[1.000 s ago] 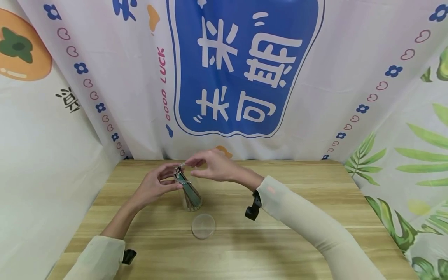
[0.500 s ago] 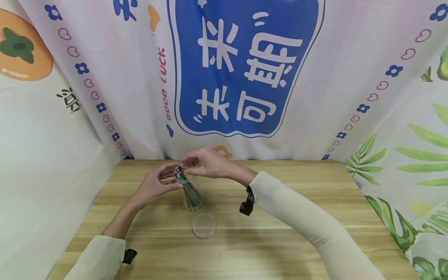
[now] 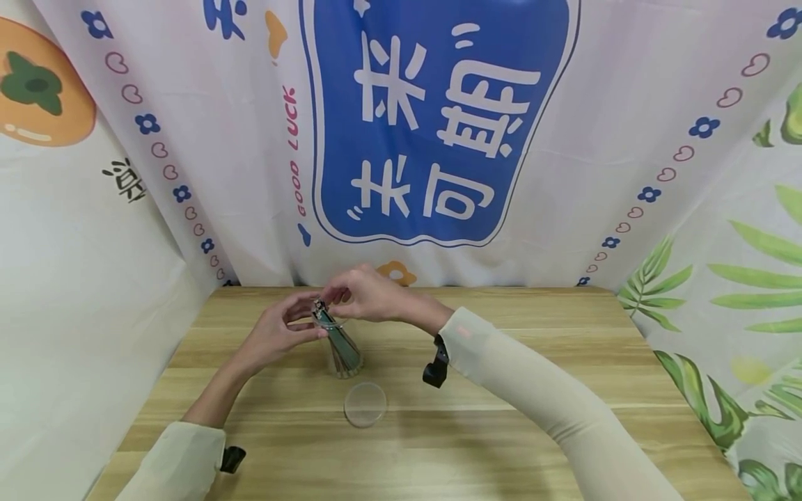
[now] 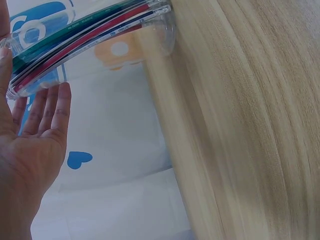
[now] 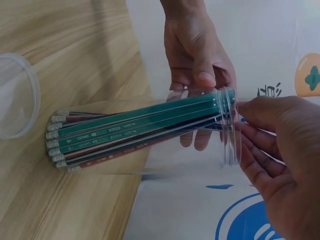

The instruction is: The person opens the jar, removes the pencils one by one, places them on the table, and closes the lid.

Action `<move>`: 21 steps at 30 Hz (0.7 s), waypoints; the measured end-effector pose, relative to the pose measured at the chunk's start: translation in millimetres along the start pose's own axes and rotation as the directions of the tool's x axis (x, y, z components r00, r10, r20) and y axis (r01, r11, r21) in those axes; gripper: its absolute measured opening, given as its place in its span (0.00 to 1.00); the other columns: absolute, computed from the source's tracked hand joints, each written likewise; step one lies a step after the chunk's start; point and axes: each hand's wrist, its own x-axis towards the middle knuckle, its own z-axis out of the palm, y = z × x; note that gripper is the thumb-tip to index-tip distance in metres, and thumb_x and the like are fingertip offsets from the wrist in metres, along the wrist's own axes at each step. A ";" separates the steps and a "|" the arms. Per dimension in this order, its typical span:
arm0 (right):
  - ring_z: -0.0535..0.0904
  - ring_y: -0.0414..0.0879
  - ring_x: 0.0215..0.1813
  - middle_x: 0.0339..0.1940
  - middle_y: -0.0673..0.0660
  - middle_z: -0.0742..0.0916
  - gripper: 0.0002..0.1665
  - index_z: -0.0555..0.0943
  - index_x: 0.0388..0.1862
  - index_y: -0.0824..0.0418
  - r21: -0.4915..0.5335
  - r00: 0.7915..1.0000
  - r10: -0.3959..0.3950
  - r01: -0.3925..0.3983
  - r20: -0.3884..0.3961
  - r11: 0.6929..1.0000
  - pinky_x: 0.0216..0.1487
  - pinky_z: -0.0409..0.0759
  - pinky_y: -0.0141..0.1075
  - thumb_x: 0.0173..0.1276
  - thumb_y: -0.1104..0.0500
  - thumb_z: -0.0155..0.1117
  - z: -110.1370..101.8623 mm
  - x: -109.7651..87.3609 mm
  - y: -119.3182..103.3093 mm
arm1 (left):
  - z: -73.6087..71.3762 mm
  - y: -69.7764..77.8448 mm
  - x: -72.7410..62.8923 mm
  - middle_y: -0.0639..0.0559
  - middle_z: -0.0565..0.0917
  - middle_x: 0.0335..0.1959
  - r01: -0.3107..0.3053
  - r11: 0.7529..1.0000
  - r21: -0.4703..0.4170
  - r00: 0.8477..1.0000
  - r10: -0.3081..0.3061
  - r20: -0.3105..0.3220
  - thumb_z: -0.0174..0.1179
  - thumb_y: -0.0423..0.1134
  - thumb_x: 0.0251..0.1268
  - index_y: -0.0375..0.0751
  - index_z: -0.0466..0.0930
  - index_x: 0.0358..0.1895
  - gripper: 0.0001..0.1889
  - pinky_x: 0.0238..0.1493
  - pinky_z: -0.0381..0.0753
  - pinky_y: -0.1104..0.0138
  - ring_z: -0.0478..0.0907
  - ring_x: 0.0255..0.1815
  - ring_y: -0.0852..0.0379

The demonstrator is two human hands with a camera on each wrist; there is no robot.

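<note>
A clear plastic jar point(image 5: 175, 165) full of pencils leans on the table, its mouth tipped up and to the left in the head view. Green, red and dark pencils point(image 5: 135, 125) lie inside, pale eraser ends at the bottom. My left hand point(image 3: 276, 330) grips the jar near its mouth, thumb on the near side and fingers beyond. At the open mouth is my right hand point(image 3: 370, 296), with loosely bent fingers and thumb right at the pencils' upper ends. In the right wrist view, a gap shows between the thumb and fingers point(image 5: 260, 167) there.
A round translucent lid point(image 3: 365, 404) lies flat on the wooden table point(image 3: 489, 431), just in front of the jar. Printed cloth point(image 3: 551, 209) hangs behind the table's back edge and along both sides.
My right hand has shifted left, from beside the jar's rim to right over its mouth, its fingers closer to the pencil ends. The left hand, jar and lid have stayed put.
</note>
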 end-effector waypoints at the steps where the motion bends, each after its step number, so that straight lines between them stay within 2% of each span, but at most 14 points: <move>1: 0.88 0.44 0.46 0.46 0.58 0.92 0.11 0.89 0.51 0.67 0.002 1.000 0.000 0.000 -0.001 1.000 0.53 0.89 0.38 0.71 0.66 0.72 0.8 0.4 -0.1 | -0.1 -0.5 -0.2 0.36 0.81 0.65 0.000 1.000 0.000 1.000 0.000 0.000 0.78 0.33 0.62 0.36 0.70 0.75 0.38 0.61 0.86 0.64 0.82 0.60 0.62; 5: 0.87 0.44 0.45 0.45 0.57 0.92 0.09 0.90 0.48 0.66 -0.004 1.000 -0.001 0.001 -0.007 1.000 0.52 0.89 0.40 0.70 0.67 0.73 3.3 1.3 -0.9 | -0.2 -1.6 -0.5 0.37 0.81 0.65 -0.004 1.000 -0.007 1.000 0.004 -0.002 0.78 0.33 0.62 0.36 0.71 0.74 0.38 0.61 0.86 0.64 0.83 0.60 0.61; 16: 0.87 0.42 0.41 0.41 0.57 0.93 0.07 0.91 0.44 0.64 -0.062 1.000 0.011 -0.011 0.000 0.998 0.46 0.86 0.27 0.69 0.70 0.73 8.0 6.9 -2.5 | 0.2 -0.1 -0.9 0.36 0.80 0.66 -0.015 1.000 -0.009 1.000 0.015 -0.007 0.78 0.32 0.61 0.36 0.71 0.74 0.38 0.61 0.86 0.61 0.82 0.60 0.64; 21: 0.87 0.39 0.39 0.39 0.56 0.93 0.06 0.91 0.44 0.64 -0.074 1.000 0.025 -0.025 0.004 0.997 0.41 0.83 0.22 0.69 0.69 0.73 7.9 7.9 -2.4 | 1.0 0.5 -0.8 0.36 0.80 0.66 -0.016 1.000 -0.006 1.000 0.016 -0.008 0.77 0.32 0.62 0.36 0.71 0.75 0.38 0.61 0.86 0.62 0.82 0.61 0.62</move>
